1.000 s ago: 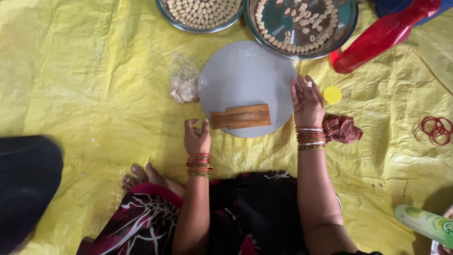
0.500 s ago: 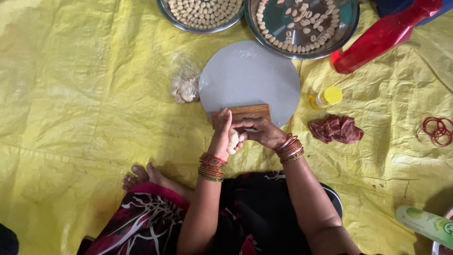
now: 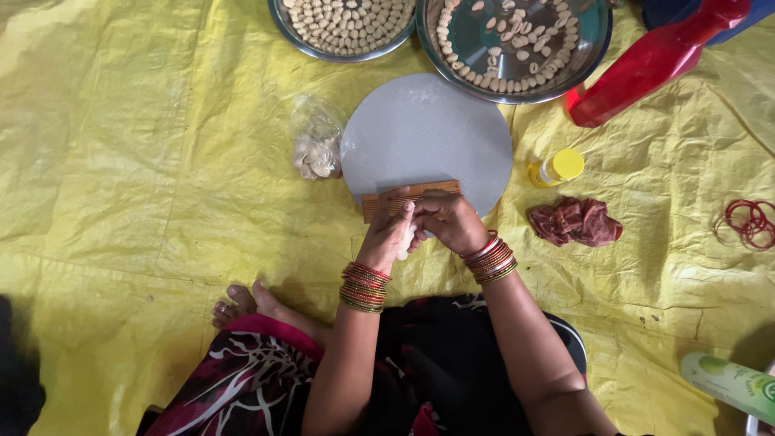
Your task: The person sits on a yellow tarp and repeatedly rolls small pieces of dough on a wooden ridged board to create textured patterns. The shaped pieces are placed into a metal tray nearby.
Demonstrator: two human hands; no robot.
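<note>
My left hand and my right hand meet at the near edge of a round grey board. Both close around a small pale lump of dough between the palms. Just beyond the fingers a ribbed wooden comb lies across the board's near rim. Both wrists wear stacks of red and gold bangles.
Two steel trays of small shaped dough pieces stand behind the board. A plastic bag of dough lies left of it. To the right are a yellow-capped bottle, a maroon cloth, red rings and a red bottle.
A second ago my hands were apart, the right on the board's edge. They came together over the comb and now press the dough between them.
</note>
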